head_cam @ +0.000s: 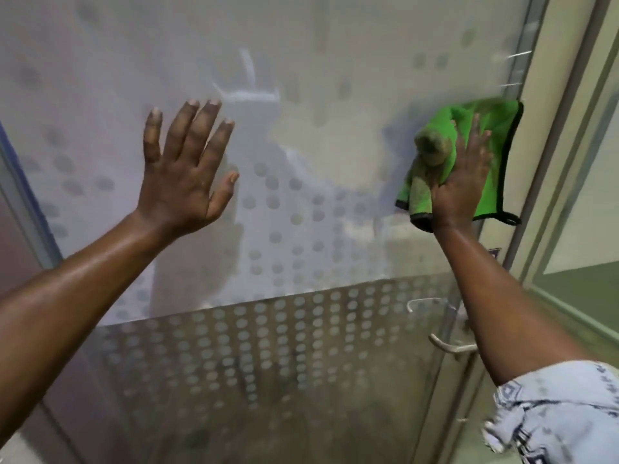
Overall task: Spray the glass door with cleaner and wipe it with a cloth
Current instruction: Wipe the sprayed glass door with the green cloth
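Observation:
The glass door fills the view, frosted and patterned with grey dots. My left hand lies flat against the glass at mid-left, fingers spread, holding nothing. My right hand presses a green cloth with a dark hem against the glass near the door's right edge. The cloth is bunched under my palm and spreads out to the right. No spray bottle is in view.
A metal door handle sticks out at the lower right, below my right forearm. The door's metal frame runs up the right side, with a wall and another pane beyond it. A darker dotted band covers the door's lower part.

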`<state>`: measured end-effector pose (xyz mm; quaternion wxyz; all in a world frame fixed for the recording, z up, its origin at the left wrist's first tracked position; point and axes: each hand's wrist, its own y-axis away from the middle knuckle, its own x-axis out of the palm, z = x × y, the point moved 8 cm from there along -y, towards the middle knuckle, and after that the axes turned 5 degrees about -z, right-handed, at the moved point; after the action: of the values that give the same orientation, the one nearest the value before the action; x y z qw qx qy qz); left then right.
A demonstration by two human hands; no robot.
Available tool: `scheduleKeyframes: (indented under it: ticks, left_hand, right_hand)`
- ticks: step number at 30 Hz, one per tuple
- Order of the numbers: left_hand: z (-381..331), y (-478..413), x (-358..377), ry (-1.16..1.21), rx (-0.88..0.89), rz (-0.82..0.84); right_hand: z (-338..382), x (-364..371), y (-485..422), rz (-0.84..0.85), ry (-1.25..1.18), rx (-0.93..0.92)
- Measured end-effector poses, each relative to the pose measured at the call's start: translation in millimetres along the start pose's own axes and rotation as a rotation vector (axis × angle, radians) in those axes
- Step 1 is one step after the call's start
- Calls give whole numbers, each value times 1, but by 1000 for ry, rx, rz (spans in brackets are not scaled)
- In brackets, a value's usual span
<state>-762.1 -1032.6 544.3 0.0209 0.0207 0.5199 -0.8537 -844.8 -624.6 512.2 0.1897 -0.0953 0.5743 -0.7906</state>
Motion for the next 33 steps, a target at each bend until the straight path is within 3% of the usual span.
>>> scheduleKeyframes:
  ticks: [7,13,16,20,23,28,33]
  left_hand:
    - [4,4,9,-9,8,5]
    - [4,4,8,26,-9,41]
    - [3,4,9,29,-15,43]
    - [3,5,8,39,-20,32]
    - [3,6,7,63,-14,33]
    - [8,7,14,87,-30,63]
    - [14,11,25,98,-64,101]
  right_hand:
    - [-44,-7,71,-22,-98,434]
    - [4,12,117,-29,-38,617]
    - [70,25,127,-13,-71,499]
    - [187,54,166,132,-94,90]
    - [225,71,208,247,-69,-168]
    - [160,69,231,231,-18,-345]
    - [33,47,238,238,81,-176]
